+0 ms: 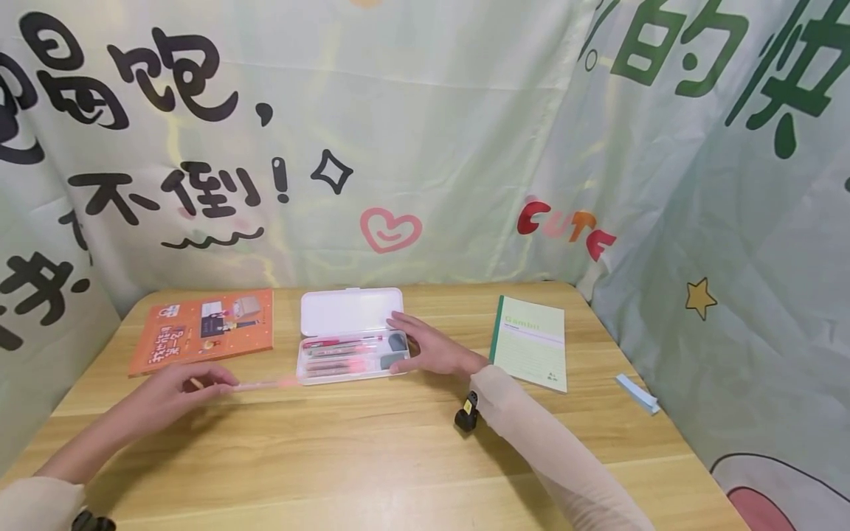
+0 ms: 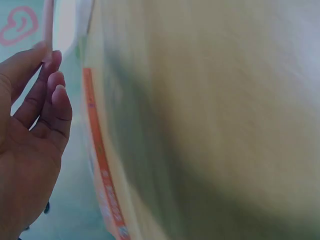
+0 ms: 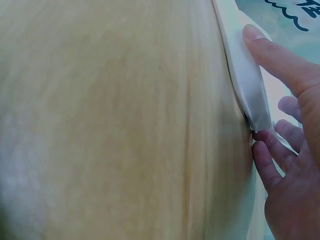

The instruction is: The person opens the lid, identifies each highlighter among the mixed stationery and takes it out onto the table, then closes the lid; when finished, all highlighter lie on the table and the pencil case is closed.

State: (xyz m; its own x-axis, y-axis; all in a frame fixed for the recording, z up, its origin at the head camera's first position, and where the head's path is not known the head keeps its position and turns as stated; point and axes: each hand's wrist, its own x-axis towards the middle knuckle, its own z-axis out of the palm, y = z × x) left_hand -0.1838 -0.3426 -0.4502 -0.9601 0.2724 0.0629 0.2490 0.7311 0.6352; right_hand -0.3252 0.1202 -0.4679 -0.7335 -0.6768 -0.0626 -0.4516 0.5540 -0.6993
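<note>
Pink pen: I see the slim, pale pink pen (image 1: 262,385) just off the front left corner of the white, oblong plastic pencil case (image 1: 358,377); I cannot tell whether its far end touches the case.
Left hand: my left hand (image 1: 179,393) pinches the pen's near end between thumb and fingertips, to the left of the case.
Right hand: my right hand (image 1: 434,352) grips the case's right end, thumb against its front wall and fingers around the end.
Good handling: I judge this to be a matter of guiding the pen along the case's edge; I would keep the pinch light, hold the barrel level, raise it clear of the front wall before crossing, and brace the case without pushing it.
Case contents: a row of slim pens (image 1: 339,352) lies inside, with dark grey pieces (image 1: 392,361) at the right end; these crowd the room left.
Open lid: the white lid (image 1: 350,310) lies back behind the tray, leaving its top uncovered.
Left of case: an orange illustrated book (image 1: 232,332), close behind my left hand, could be nudged.
Right of case: a pale green notebook with a dark green spine (image 1: 529,343), near my right wrist; farther right, a light blue strip (image 1: 637,393).
Under case: a wood-grain table (image 1: 372,450).
</note>
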